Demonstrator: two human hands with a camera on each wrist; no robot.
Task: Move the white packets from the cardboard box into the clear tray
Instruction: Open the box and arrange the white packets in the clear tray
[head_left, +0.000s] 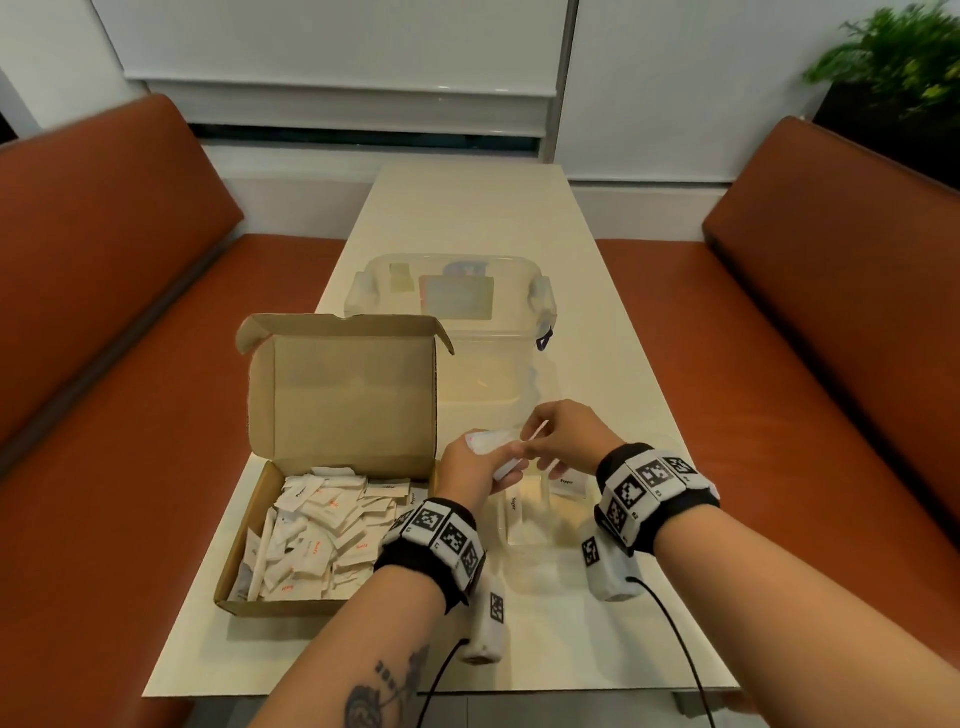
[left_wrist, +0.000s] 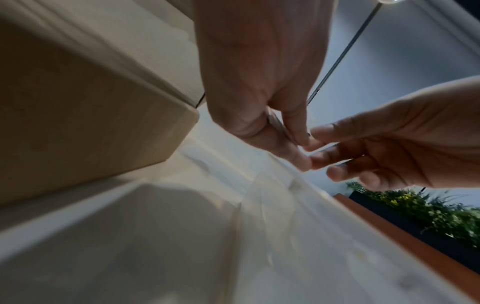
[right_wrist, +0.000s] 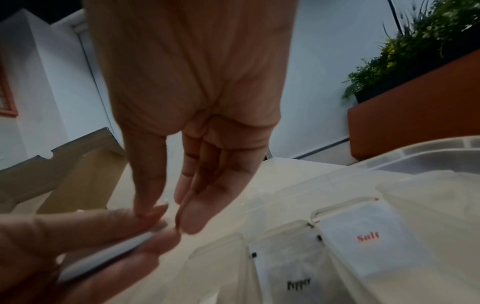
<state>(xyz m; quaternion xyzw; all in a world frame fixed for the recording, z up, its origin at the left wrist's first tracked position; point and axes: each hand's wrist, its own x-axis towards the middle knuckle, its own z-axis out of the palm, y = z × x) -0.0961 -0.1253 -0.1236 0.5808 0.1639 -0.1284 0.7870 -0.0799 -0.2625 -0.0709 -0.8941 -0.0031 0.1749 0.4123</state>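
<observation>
While the cardboard box (head_left: 332, 519) on the left holds most white packets (head_left: 322, 535), left hand (head_left: 470, 475) grips a small stack (head_left: 496, 449) above the clear tray (head_left: 524, 525). Right hand (head_left: 563, 441) pinches one packet (head_left: 535, 432) off it; tray compartments are labelled Sugar, Pepper, Salt.

Both forearms reach forward side by side, each wrist wrapped in a black band with checkered markers. The left hand (head_left: 470, 475) has its fingers curled, thumb pressed against them in a pinch. The right hand (head_left: 563, 435) meets it fingertip to fingertip, its fingers (right_wrist: 192, 214) nearly straight and angled downward.
</observation>
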